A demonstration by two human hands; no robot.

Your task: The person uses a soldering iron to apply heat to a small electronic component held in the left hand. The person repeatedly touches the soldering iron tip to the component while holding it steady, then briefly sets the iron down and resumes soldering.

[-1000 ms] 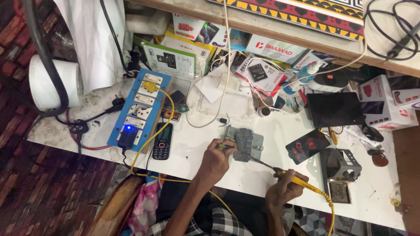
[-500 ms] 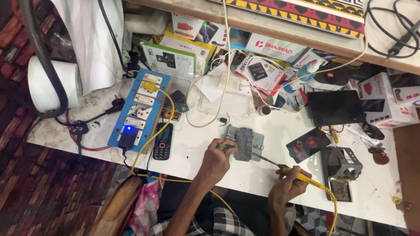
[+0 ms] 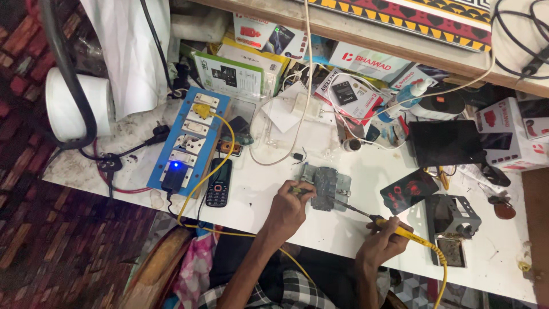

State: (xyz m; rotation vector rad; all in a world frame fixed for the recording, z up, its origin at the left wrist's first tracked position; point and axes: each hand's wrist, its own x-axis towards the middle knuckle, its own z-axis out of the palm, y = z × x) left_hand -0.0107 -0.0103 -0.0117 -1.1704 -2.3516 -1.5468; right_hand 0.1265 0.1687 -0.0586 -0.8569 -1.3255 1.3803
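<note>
A yellow-handled soldering iron [image 3: 394, 229] is gripped in the right hand [image 3: 382, 245], its tip laid on the grey circuit board [image 3: 326, 187] near the tabletop's [image 3: 257, 194] front edge. The board's left side is pinched by the left hand [image 3: 287, 209], fingers [image 3: 301, 192] clenched on a small tool that cannot be made out. A black keypad phone [image 3: 218, 183] is seen just left.

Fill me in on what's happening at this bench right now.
A person sits at a cluttered white worktable. The right hand has a grip on a yellow-handled soldering iron, its tip reaching a small grey circuit board in a metal holder. The left hand steadies that board with a thin tool. A black keypad phone lies beside a blue switchboard.
</note>
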